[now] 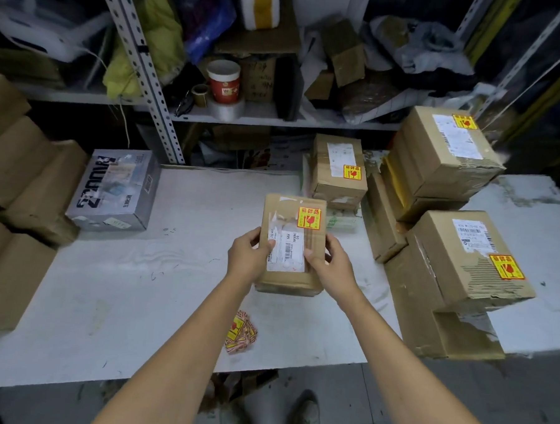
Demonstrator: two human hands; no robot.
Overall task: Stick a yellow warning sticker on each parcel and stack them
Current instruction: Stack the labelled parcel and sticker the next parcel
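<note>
I hold a small brown parcel above the middle of the white table. My left hand grips its left side and my right hand grips its right side. A yellow warning sticker sits on the parcel's top right, beside a white shipping label. A heap of loose yellow stickers lies on the table near its front edge, between my forearms. Stickered parcels stand stacked at the right: one at the back middle, one at the far right back, one at the right front.
A grey printed box stands at the table's left, with plain brown boxes piled beyond it. A metal shelf behind the table carries a red cup, tape rolls and bags. My shoes show on the floor below the table edge.
</note>
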